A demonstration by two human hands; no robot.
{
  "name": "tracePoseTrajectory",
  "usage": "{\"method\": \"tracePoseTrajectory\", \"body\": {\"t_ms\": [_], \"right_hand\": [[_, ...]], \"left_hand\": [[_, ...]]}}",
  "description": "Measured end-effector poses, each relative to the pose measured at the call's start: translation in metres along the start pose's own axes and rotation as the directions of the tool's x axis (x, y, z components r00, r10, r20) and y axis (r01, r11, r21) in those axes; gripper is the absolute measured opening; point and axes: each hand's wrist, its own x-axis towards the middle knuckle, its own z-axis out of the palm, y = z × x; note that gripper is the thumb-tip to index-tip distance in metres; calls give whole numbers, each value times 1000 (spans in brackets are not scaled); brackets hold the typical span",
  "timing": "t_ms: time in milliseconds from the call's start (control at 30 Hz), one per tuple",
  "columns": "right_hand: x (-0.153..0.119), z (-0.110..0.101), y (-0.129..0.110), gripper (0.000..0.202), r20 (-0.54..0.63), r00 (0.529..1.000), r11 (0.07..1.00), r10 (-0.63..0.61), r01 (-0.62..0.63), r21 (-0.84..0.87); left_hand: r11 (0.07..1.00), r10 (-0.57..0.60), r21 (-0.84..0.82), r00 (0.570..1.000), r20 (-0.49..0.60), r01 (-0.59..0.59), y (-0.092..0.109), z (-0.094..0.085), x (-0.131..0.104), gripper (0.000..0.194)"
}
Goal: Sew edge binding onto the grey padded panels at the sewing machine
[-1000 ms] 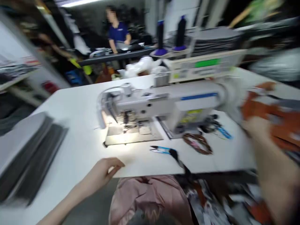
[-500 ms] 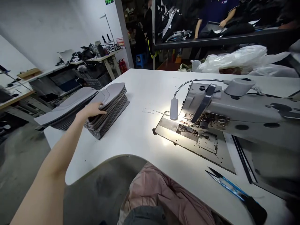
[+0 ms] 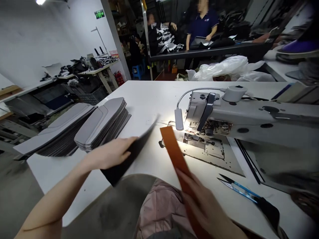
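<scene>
Panel (image 3: pixel 136 152), dark, one — pinched between thumb and fingers of left hand (image 3: pixel 111 155), above the table's (image 3: pixel 147 94) curved front edge. Strip (image 3: pixel 174 151), orange, one — in right hand (image 3: pixel 205 205), fingers closed across it, over front edge. Stacks (image 3: pixel 98 122), grey, two: by left edge. Snips (image 3: pixel 267 209), one: near front edge.

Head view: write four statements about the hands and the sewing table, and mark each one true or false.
1. The left hand holds a dark panel. True.
2. The right hand holds snips. False: it holds an orange-brown strip, and the snips lie on the table.
3. Two grey stacks sit side by side on the left. True.
4. The machine's lamp is off. False: it lights the needle area.
</scene>
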Motion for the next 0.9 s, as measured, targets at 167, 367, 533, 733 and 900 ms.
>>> {"method": "tracePoseTrajectory", "body": {"t_ms": [167, 367, 533, 733, 900], "right_hand": [[67, 63, 21, 63, 16, 939, 829, 343, -310, 464], [83, 73, 25, 88, -133, 917, 827, 375, -267, 495], [66, 65, 22, 81, -48, 971, 875, 235, -189, 445], [58, 59, 29, 85, 3, 961, 881, 276, -255, 398], [56, 54, 33, 84, 70, 952, 886, 299, -305, 349]], "left_hand": [[947, 251, -250, 952, 175, -204, 40, 67, 9, 63], [902, 367, -298, 918, 149, -312, 54, 98, 53, 36], [958, 139, -196, 935, -327, -210, 23, 92, 145, 51], [781, 320, -578, 946, 45, -237, 12, 90, 203, 45], [650, 254, -754, 962, 97, -95, 18, 101, 226, 56]]}}
